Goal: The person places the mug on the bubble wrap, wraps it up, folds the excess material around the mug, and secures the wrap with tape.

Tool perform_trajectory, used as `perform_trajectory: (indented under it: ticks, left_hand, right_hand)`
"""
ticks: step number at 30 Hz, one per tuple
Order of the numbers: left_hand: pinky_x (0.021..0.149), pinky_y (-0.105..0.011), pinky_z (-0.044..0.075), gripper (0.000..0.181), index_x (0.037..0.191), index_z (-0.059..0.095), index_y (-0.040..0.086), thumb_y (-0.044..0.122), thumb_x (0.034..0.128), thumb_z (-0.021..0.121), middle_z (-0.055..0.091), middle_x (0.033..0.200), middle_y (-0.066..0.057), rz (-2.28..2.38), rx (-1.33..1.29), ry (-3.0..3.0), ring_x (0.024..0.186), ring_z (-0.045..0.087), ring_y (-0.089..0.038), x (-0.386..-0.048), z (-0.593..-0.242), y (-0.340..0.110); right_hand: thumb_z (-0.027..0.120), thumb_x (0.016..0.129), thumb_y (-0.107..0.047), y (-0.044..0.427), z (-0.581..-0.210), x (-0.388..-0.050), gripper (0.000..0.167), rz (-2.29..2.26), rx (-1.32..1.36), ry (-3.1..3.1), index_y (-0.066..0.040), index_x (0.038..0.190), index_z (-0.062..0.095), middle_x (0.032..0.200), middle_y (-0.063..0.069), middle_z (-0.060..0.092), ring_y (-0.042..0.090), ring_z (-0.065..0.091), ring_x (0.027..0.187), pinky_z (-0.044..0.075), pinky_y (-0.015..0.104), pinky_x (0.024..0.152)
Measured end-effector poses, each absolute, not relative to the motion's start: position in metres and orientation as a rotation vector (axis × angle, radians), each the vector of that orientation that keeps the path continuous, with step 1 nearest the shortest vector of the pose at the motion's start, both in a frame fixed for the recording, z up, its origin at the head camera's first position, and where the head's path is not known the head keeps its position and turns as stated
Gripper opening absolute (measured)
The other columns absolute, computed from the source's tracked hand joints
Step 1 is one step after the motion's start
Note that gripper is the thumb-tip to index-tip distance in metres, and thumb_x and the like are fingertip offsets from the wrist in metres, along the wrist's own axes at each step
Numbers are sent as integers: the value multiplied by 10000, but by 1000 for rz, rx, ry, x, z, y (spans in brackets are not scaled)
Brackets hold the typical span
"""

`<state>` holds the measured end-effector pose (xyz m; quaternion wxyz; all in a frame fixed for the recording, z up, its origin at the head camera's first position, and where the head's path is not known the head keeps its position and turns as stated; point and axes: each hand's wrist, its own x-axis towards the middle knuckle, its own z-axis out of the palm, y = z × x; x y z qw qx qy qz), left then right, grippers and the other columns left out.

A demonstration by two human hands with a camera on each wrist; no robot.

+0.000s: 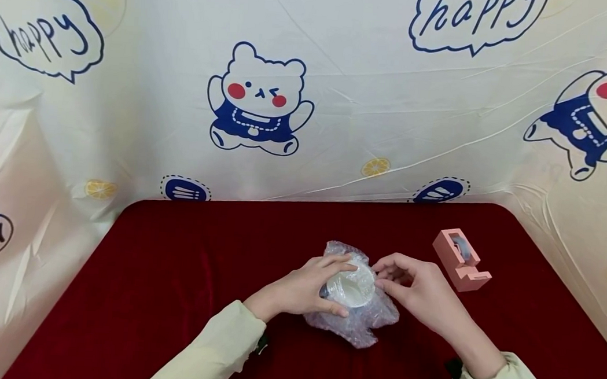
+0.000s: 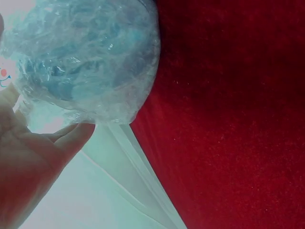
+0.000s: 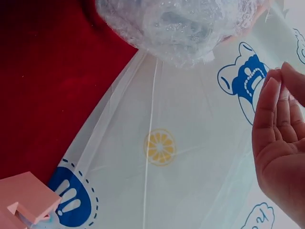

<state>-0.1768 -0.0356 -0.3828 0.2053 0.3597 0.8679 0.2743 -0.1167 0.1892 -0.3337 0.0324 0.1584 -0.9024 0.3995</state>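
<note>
A round, cup-like thing (image 1: 351, 285) with a white rim stands on the red cloth, wrapped in clear bubble wrap (image 1: 365, 325). Bluish sides show through the wrap (image 2: 100, 57) in the left wrist view. My left hand (image 1: 310, 285) grips it from the left, fingers over the far side and thumb at the near side. On its right, my right hand (image 1: 422, 292) has bent fingers, thumb and forefinger close together by the rim. From the right wrist view, the fingertips (image 3: 274, 81) nearly meet the thumb; whether something thin and clear is between them cannot be made out.
A pink tape dispenser (image 1: 461, 262) with a roll of tape stands to the right of my right hand. The table's red cloth (image 1: 173, 274) reaches back to a white printed curtain (image 1: 350, 111) that hangs behind and along both sides.
</note>
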Motion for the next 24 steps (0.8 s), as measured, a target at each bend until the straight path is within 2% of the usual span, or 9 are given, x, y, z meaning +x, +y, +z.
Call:
perform_trajectory:
  ticks: [9,16,20,24]
  left_hand:
    - [1069,-522,381,703,1461,350,308,499,857,655,179,1597,93,789,1006,2410,1455,213,-278,-176,-384,-35]
    - [1065,-532,380,736,1467,338,312,504,841,672,195,1593,83,780,990,2418,1455,214,-275,-176,-383,-36]
    - [1095,-534,342,789,1488,305,264,478,834,690,242,1579,31,814,1023,2424,1443,244,-281,-175,-384,-36]
    - [1140,-510,271,858,1500,281,202,449,810,728,316,1547,14,831,1083,2460,1425,302,-217,-175,-386,-34]
  right_hand:
    - [687,861,-104,190,-328,-130,64,1305,490,-2897,-102,907,730,933,31,717,90,617,831,519,196,683]
    - [675,875,-117,186,-328,-133,90,1360,481,-2891,-90,939,732,906,32,723,73,606,786,519,198,684]
    - [692,853,-80,179,-332,-135,109,1221,471,-2846,-102,950,739,889,20,735,108,638,804,514,188,676]
    - [702,839,-67,170,-338,-142,67,1111,493,-2786,-118,863,736,911,13,725,146,651,844,531,243,706]
